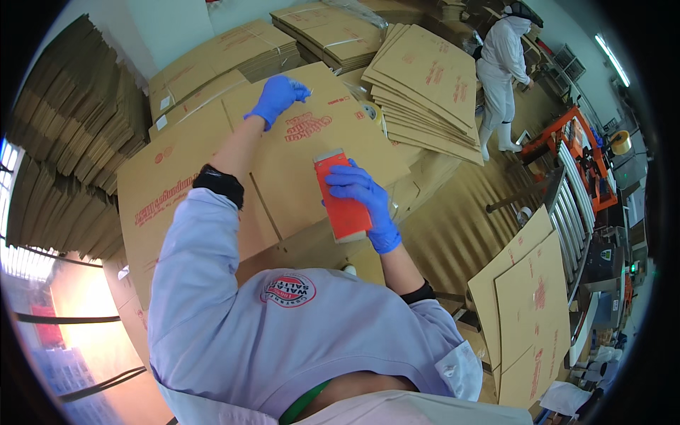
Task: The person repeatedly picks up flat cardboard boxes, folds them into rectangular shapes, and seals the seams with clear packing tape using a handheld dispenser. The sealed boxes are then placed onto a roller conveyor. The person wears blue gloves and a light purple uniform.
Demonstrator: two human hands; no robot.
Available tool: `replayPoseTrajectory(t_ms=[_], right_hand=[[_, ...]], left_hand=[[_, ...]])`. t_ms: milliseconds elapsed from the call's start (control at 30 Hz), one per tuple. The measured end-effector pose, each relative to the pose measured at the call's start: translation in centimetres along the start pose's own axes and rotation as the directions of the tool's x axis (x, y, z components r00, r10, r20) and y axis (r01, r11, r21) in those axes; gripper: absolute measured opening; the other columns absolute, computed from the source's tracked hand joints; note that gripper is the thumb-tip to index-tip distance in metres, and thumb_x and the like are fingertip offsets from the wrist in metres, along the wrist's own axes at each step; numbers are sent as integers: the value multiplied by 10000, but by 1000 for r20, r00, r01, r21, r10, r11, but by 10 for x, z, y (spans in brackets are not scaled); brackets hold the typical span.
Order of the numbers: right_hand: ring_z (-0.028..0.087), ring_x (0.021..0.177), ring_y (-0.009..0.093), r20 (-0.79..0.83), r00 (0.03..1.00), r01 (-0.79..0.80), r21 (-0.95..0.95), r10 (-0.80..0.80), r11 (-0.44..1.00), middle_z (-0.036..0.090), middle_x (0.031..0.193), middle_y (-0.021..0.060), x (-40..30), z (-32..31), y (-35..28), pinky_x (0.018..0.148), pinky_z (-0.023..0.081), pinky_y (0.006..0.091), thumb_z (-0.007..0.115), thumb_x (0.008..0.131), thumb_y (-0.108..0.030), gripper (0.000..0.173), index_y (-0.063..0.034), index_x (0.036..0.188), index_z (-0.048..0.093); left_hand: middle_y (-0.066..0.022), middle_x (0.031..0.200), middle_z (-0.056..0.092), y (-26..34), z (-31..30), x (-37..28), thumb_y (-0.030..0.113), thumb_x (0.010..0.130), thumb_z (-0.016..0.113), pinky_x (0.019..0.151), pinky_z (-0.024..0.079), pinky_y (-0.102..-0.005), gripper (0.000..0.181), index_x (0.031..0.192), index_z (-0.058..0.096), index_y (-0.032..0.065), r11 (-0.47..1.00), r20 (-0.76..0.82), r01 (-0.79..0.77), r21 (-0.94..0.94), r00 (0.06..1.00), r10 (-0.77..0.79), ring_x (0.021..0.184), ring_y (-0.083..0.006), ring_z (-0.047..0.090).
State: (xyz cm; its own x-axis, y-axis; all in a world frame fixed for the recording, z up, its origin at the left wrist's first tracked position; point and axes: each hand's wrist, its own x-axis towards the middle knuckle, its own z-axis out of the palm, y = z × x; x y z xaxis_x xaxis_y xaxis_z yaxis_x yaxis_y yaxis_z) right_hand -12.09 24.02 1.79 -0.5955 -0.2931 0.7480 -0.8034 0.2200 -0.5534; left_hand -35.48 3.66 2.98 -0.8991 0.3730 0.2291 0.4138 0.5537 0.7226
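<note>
My right hand (pixel 361 194) in a blue glove grips a red oblong case (pixel 348 215) with pale ends, its fingers wrapped across the front. What the case is, I cannot tell. Farther out, my left hand (pixel 279 98), gloved too, hovers at or just over a flat cardboard carton sheet (pixel 313 175) with red print. Its fingers are drawn together; a thin pale glint shows at their tips, too small to name. Under both hands lies the stack of flattened cartons. A roll of tape (pixel 372 112) sits at the sheet's right edge.
Fanned carton sheets (pixel 425 79) lie to the right, strapped bundles (pixel 223 50) behind. Tall cardboard stacks (pixel 74 106) rise at left. Several sheets (pixel 531 313) lean by a roller conveyor (pixel 563 228) and orange machine (pixel 579 154). A person (pixel 502 74) in white stands at far right.
</note>
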Motion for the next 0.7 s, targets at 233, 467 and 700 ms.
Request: replayPoseTrajectory(t_ms=[233, 467, 700], right_hand=[[565, 905, 226, 91, 886, -440, 474, 455, 763, 601, 900, 119, 11, 19, 76, 856, 435, 341, 585, 717, -13, 101, -18, 818, 586], [581, 791, 172, 270, 703, -696, 453, 658, 557, 603, 835, 113, 45, 19, 109, 721, 470, 283, 459, 817, -117, 181, 9, 811, 589], [600, 718, 169, 129, 608, -759, 384, 784, 525, 622, 808, 96, 94, 51, 168, 611, 484, 309, 506, 811, -215, 244, -13, 897, 612]], left_hand=[[76, 854, 649, -89, 53, 4, 436, 740, 568, 987, 89, -554, 236, 832, 690, 256, 789, -382, 235, 568, 924, 0, 1196, -190, 365], [-7, 1363, 304, -64, 54, -6, 436, 686, 632, 972, -10, -618, 585, 1189, 483, 176, 686, -405, 351, 638, 910, -89, 1314, -231, 127], [-104, 1440, 84, -104, 98, 1, 467, 768, 499, 998, 62, -584, 803, 1374, 133, 88, 911, 5, 113, 396, 992, -125, 1330, -253, 73]])
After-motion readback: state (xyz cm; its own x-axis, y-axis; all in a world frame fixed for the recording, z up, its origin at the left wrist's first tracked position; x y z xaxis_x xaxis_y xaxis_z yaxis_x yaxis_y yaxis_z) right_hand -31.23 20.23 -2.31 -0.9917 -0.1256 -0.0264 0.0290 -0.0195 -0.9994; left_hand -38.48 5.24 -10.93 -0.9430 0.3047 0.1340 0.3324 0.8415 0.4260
